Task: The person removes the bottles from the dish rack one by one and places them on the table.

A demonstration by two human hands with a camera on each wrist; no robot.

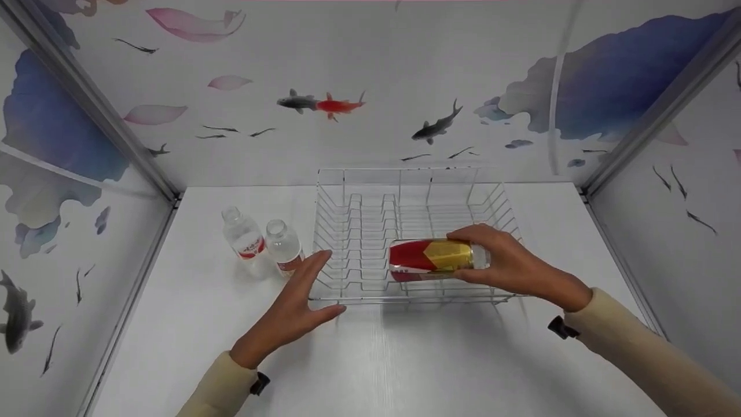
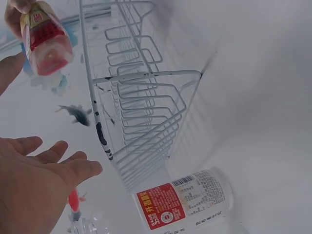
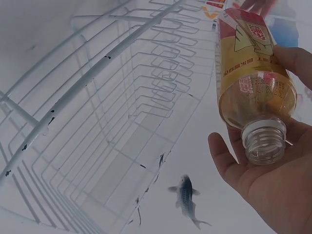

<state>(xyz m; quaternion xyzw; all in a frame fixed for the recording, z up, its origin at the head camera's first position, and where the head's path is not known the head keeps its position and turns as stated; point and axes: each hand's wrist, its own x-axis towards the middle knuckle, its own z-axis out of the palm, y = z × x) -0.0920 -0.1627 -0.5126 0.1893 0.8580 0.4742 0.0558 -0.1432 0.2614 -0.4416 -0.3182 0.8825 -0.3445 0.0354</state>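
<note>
My right hand (image 1: 515,263) grips a clear plastic bottle (image 1: 428,256) with a red and gold label, held on its side above the wire dish rack (image 1: 370,300). Its neck points toward my palm and has no cap, as the right wrist view shows. By the rack's front left corner is my left hand (image 1: 289,307), fingers and thumb spread, nothing between them. Just beyond that hand stands a clear bottle (image 1: 285,246) with a red and white label, partly hidden by the fingers. Another clear bottle (image 1: 245,237) stands upright to its left.
White wire dividers (image 1: 354,231) run front to back in the rack's left part. A back wall (image 1: 376,139) printed with fish rises behind the rack. Side panels (image 1: 75,231) close in the white table (image 1: 370,359) on both sides.
</note>
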